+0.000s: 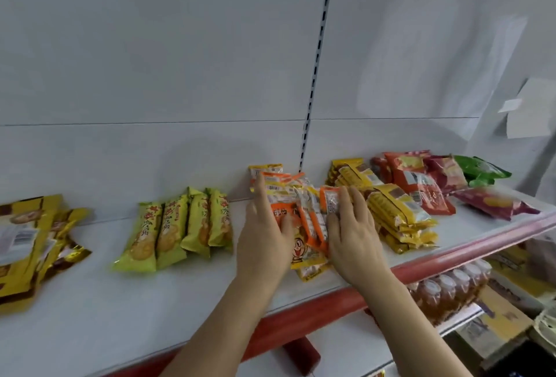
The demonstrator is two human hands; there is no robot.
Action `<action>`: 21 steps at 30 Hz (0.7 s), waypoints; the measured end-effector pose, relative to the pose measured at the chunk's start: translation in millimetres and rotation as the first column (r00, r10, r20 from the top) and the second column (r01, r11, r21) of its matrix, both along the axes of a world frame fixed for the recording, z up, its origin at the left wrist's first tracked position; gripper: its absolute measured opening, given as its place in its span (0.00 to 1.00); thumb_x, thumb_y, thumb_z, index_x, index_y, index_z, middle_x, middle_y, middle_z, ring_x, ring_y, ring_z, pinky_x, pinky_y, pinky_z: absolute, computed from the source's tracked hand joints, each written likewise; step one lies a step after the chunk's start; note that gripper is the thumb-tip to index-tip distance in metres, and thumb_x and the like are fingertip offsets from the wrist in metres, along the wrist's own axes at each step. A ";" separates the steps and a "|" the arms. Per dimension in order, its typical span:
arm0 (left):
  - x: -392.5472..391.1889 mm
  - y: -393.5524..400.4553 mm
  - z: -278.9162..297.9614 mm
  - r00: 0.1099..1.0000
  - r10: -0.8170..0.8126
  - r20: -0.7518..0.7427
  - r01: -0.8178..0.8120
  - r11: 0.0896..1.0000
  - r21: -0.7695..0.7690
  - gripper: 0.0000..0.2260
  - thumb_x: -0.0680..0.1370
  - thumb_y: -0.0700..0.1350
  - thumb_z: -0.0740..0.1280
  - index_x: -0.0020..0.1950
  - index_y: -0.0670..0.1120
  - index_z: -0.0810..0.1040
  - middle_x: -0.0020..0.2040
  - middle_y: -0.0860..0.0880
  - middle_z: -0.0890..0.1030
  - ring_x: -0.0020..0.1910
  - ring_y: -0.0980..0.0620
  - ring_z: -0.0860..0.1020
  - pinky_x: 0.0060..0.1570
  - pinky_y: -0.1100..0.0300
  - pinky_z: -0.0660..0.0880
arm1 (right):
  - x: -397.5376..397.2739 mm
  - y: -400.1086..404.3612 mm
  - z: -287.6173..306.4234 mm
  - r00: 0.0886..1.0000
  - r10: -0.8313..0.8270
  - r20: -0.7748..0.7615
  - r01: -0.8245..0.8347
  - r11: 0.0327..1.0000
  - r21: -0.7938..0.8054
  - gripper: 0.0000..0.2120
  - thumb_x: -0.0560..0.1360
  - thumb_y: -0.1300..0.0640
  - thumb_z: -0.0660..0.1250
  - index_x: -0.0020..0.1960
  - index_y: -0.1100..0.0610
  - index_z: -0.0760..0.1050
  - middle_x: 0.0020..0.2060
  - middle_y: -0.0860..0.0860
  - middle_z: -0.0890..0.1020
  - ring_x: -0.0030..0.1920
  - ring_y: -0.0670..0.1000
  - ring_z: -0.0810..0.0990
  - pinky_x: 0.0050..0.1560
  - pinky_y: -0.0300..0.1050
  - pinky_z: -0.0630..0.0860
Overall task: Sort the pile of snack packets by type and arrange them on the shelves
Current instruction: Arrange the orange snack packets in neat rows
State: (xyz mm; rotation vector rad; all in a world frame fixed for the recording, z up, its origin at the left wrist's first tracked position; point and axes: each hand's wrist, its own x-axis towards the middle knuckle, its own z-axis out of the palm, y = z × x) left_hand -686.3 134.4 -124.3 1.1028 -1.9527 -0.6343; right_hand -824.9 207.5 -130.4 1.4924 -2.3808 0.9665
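Two hands work at one heap of orange and yellow packets (pixel 304 214) lying on the white shelf (pixel 126 310), near its back wall and roughly at its middle. The left hand (pixel 264 235) lies with straight fingers along the heap's left flank, thumb laid over an orange wrapper; the right hand (pixel 352 232) rests flat with spread fingers on the heap's right side, and neither curls round anything. Both palms cover much of the heap, so how many packets it holds cannot be told, and their print is too blurred to read.

Left of it stands a row of yellow-green biscuit packets (pixel 177 226), side by side and touching one another. Farther left, gold packets (pixel 27 244) are cut off by the frame edge and smeared. Just right of the heap sits a stack of yellow packets (pixel 400 214), its lower layers hidden by the upper ones. Beyond it lie red-orange packets (pixel 418 184), then maroon packets (pixel 493 203) and a green packet (pixel 481 170) near the shelf's right end, all soft in focus.

A red strip (pixel 304 313) runs along the shelf's front edge. Behind rises a plain white back panel (pixel 156 55) split by a slotted upright (pixel 316 70). Below on the right, a lower shelf carries capped bottles (pixel 451 289) and cartons (pixel 499 319), partly hidden by the upper shelf and the right forearm.
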 end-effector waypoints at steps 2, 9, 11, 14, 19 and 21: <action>-7.0 6.8 -7.3 0.973 0.170 0.157 -0.154 0.982 -0.109 0.37 0.81 0.55 0.67 0.83 0.50 0.49 0.75 0.40 0.68 0.71 0.40 0.71 0.65 0.48 0.77 | -14.5 -1.6 -7.5 0.995 0.090 -0.047 -0.092 0.995 -0.044 0.27 0.85 0.47 0.47 0.82 0.54 0.50 0.81 0.53 0.54 0.80 0.53 0.51 0.79 0.51 0.52; -18.9 19.0 -27.2 0.889 0.258 0.378 -0.123 0.930 -0.346 0.27 0.84 0.58 0.52 0.78 0.45 0.71 0.77 0.41 0.71 0.77 0.34 0.65 0.73 0.34 0.65 | -35.5 4.0 -15.2 0.967 0.245 -0.065 -0.240 0.968 0.075 0.39 0.76 0.28 0.40 0.81 0.45 0.42 0.82 0.48 0.44 0.81 0.52 0.43 0.79 0.57 0.50; -18.7 27.4 -29.6 0.859 0.224 0.460 -0.106 0.958 -0.268 0.32 0.82 0.62 0.45 0.81 0.49 0.65 0.81 0.43 0.65 0.80 0.36 0.60 0.76 0.36 0.60 | -37.6 6.3 -15.9 0.966 0.253 -0.058 -0.244 0.962 0.122 0.41 0.74 0.26 0.38 0.81 0.45 0.39 0.82 0.48 0.43 0.81 0.53 0.43 0.79 0.59 0.51; -12.7 37.9 -28.0 0.758 0.236 0.608 -0.148 0.970 -0.192 0.39 0.75 0.67 0.32 0.85 0.54 0.48 0.85 0.48 0.51 0.84 0.41 0.48 0.81 0.42 0.50 | -42.7 8.9 -18.8 0.963 0.263 -0.054 -0.250 0.953 0.170 0.42 0.73 0.24 0.37 0.80 0.45 0.37 0.81 0.49 0.44 0.81 0.55 0.48 0.78 0.60 0.54; -9.2 48.7 -30.0 0.682 0.286 0.674 -0.212 0.958 -0.192 0.41 0.74 0.68 0.28 0.84 0.53 0.45 0.84 0.45 0.54 0.83 0.41 0.50 0.79 0.42 0.50 | -42.4 14.0 -19.8 0.963 0.266 -0.050 -0.251 0.947 0.200 0.41 0.74 0.24 0.37 0.80 0.44 0.34 0.81 0.49 0.41 0.80 0.56 0.47 0.77 0.61 0.54; -9.7 48.4 -29.4 0.681 0.291 0.671 -0.227 0.956 -0.184 0.38 0.77 0.68 0.31 0.84 0.53 0.43 0.85 0.44 0.50 0.83 0.41 0.48 0.79 0.42 0.49 | -42.1 14.9 -18.6 0.963 0.266 -0.042 -0.252 0.947 0.200 0.41 0.74 0.24 0.39 0.79 0.43 0.31 0.81 0.48 0.38 0.81 0.55 0.42 0.78 0.61 0.51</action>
